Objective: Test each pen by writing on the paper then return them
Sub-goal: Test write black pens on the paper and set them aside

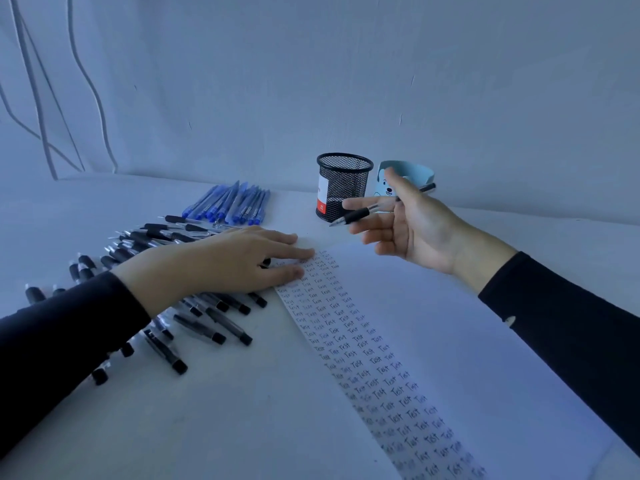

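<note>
a sheet of paper [433, 323] is laid on the table [225, 410]. its left strip is filled with columns of the word "test" in dark ink, while the rest of the sheet is bare. the left hand [239, 261] is laid flat at the paper's far left corner, fingers straight and a little apart, with the fingertips pressed on the first written rows and nothing gripped. under and behind that hand, just left of the paper, a heap of black pens [204, 323] is spread over the table, and part of it is hidden by a dark sleeve [69, 341]. beyond the paper's far left corner, blue pens [235, 206] are laid side by side. the right hand [412, 223] is raised above the paper's far edge, palm turned inward. a pen [358, 214] with a black grip is held across its fingers, which are curled round the barrel. the tip is pointed left and slightly down, clear of the paper. how the thumb bears on the barrel cannot be told. past the paper's far edge a black mesh cup [343, 183] is stood upright. a pale blue cup [415, 169] with an animal face stands just right of it, partly hidden by the right hand. white cables [86, 81] are hung on the wall, well beyond the paper's left side.
</note>
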`<state>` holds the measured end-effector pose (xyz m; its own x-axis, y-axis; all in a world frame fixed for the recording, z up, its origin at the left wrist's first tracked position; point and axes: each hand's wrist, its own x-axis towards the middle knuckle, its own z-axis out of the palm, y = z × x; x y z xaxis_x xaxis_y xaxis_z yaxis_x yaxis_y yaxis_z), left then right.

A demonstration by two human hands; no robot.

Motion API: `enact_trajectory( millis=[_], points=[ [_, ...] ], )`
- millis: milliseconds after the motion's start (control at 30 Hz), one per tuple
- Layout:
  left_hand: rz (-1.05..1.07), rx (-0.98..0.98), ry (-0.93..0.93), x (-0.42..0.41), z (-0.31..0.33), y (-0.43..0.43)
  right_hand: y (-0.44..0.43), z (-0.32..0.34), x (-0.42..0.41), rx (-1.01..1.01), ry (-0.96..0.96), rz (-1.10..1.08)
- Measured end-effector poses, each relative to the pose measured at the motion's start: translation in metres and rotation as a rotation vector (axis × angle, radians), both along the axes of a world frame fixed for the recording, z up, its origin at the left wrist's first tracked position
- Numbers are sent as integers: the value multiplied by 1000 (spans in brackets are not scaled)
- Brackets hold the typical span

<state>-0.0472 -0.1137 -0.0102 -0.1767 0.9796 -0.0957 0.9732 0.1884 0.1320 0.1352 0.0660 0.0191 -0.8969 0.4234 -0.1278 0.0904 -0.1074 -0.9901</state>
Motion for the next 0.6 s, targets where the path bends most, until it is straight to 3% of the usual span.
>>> enact_trajectory(
  millis=[200, 467, 600],
  points=[
    [4, 2, -6, 4, 3, -2, -9, -11, -9, 276, 33, -59],
    [-3, -9, 1, 3, 3, -1, -13, -30, -18, 566, -69, -55],
    [-3, -11, 6, 3, 3, 0, -20, -36, -21, 591, -37, -116]
  ],
)
